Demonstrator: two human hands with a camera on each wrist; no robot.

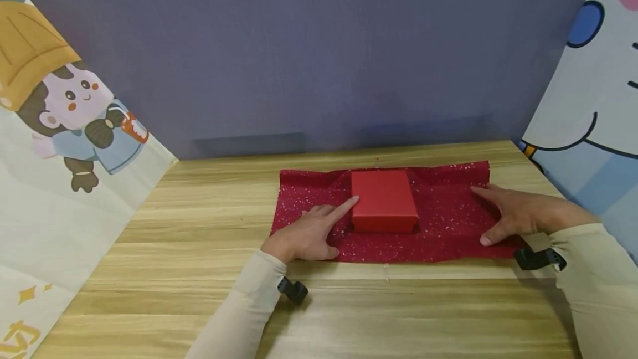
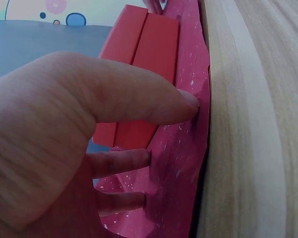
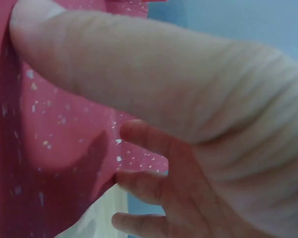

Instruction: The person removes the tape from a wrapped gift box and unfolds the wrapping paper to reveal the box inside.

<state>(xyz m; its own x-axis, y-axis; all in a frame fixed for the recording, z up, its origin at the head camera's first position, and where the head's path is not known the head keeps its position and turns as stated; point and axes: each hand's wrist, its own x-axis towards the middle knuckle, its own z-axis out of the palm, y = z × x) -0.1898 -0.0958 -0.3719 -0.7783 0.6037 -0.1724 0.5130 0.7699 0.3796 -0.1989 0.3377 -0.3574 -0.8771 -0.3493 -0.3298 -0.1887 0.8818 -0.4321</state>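
A red box [image 1: 384, 195] lies on a sheet of dark red wrapping paper [image 1: 446, 220] with pale speckles. My left hand [image 1: 310, 236] is on the paper to the left of the box, its straight index finger reaching the box's left edge. In the left wrist view, the thumb [image 2: 154, 99] presses on the paper near its front edge, and two more fingertips meet the sheet. At the paper's right end, my right hand [image 1: 525, 212] spreads its thumb and fingers over the sheet. The right thumb [image 3: 89, 54] rests on the paper in the right wrist view.
The paper lies on a wood-grain table [image 1: 199, 270], its far edge curling up slightly. Behind stands a grey-blue panel [image 1: 319, 60]. Cartoon-printed sheets flank the table, one on the left [image 1: 45, 226] and one on the right [image 1: 598, 98].
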